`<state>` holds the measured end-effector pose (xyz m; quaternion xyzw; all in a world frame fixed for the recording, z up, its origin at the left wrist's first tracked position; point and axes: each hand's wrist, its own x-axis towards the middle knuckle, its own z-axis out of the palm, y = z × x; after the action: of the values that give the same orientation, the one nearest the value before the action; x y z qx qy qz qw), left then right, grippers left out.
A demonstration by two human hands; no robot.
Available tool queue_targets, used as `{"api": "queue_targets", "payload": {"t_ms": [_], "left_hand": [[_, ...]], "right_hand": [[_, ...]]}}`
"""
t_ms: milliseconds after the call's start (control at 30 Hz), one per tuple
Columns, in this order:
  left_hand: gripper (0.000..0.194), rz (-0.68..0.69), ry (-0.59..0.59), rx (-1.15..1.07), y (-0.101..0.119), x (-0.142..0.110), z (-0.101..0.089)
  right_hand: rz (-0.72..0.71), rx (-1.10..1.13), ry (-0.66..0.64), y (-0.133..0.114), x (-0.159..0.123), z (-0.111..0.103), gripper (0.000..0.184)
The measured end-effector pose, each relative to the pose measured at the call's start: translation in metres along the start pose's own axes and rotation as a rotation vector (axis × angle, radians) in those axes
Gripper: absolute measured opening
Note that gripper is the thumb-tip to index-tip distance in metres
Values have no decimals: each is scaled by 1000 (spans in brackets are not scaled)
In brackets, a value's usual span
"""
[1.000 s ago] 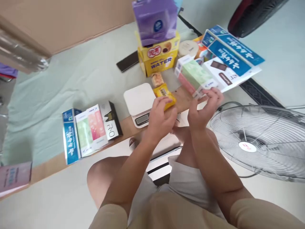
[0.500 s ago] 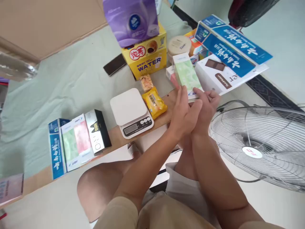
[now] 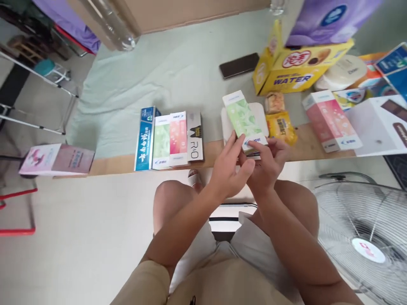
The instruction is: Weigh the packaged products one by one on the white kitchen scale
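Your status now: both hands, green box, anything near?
Left hand, right hand touching green box. Box over white scale, contact unclear. Yellow packet close beside scale.

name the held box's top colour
The box is pale green with white ends on top; best in head view.

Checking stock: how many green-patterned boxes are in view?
2: the held box, between left hand and right hand; the second box, immediately right of a blue box. Others may be hidden.

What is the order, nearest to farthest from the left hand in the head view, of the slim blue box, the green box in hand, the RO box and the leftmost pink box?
1. Green box: at the left hand.
2. RO box: leftward.
3. Slim blue box: farther left.
4. Pink box: far left.
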<state>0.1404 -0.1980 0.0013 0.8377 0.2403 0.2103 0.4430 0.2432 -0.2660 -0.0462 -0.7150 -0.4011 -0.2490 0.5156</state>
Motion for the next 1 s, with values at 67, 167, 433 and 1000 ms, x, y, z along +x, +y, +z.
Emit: {"api": "queue_targets", "payload": {"t_ms": [67, 167, 433, 1000], "left_hand": [[61, -8, -6, 11, -12, 0, -8], [57, -14, 16, 10, -28, 1, -15], [74, -37, -37, -123, -48, 0, -9], [70, 206, 347, 186, -34, -24, -42]], "right_hand": [[16, -13, -44, -2, -8, 8, 16], [61, -96, -127, 1, -13, 8, 24], [-86, -109, -210, 9, -8, -2, 51], [-173, -134, -143, -35, -14, 44, 20]]}}
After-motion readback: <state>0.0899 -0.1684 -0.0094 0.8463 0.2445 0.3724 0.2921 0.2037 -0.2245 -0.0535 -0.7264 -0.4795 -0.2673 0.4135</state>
